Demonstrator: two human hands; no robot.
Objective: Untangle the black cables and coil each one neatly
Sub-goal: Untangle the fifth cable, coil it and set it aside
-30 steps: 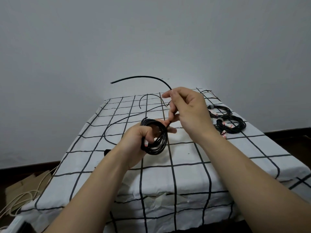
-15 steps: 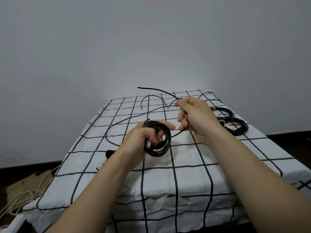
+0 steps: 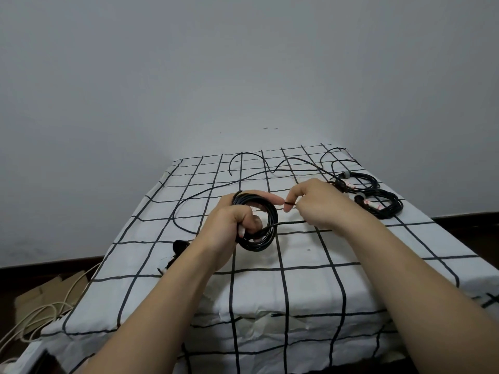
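Already, on the checked table, two coiled cables lie far right, while the left hand grips a part-wound coil mid-table and the right hand pinches its strand, a loose tail, seemingly the same cable, left to wind.

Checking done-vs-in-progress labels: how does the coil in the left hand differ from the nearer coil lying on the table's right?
The held coil stands upright, gripped by the left hand; the table coil lies flat on the cloth, untouched. The held coil trails a tail to the right hand; the table coil shows none. Both black, multi-loop.
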